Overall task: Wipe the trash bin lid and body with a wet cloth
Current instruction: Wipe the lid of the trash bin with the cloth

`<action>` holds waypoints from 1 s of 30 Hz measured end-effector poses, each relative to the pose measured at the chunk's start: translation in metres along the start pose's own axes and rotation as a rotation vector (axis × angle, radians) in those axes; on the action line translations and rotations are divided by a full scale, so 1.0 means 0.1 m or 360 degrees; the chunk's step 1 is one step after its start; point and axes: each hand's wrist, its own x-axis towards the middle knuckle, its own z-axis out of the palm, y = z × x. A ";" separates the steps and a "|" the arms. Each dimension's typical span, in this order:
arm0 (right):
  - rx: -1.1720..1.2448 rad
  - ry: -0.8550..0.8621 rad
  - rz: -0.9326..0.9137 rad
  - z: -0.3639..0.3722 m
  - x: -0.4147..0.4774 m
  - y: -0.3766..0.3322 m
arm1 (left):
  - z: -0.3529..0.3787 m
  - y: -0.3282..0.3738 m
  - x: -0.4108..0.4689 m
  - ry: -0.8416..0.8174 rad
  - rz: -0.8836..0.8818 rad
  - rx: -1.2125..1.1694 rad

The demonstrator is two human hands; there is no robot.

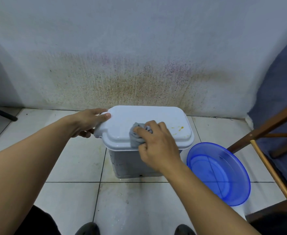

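While the left hand (88,122) is stretched out from a nearly straight forearm, its thumb is laid flat on the far-left corner of the trash bin lid (149,119) and its fingers are curled under the lid's edge, so that the corner is gripped. The right hand (156,143) is brought in from the lower right with the wrist bent slightly inward; a bunched grey cloth (136,134) is clenched under its fingers and is pressed against the lid near the front edge, part of it hanging over the rim. Both forearms are bare.

The pale blue-white trash bin (127,165) is stood on the tiled floor (68,192), close to the stained wall (139,73) at the floor's far edge, and its lid is shut. Yellow smears (179,128) are seen on the lid's right part, well apart from the cloth. On the bin's front wall a faint dotted pattern is seen, but no writing or brand can be read.

A blue translucent basin (219,172) is set on the floor just beside the bin's right side. Wooden chair legs (265,131) are seen towards the floor's right edge, and dark shoe tips (88,228) at its near edge.
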 end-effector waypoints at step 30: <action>-0.0279 0.0068 0.0418 0.07 0.22 0.00 | 0.01 -0.03 0.03 0.0041 -0.0031 -0.0017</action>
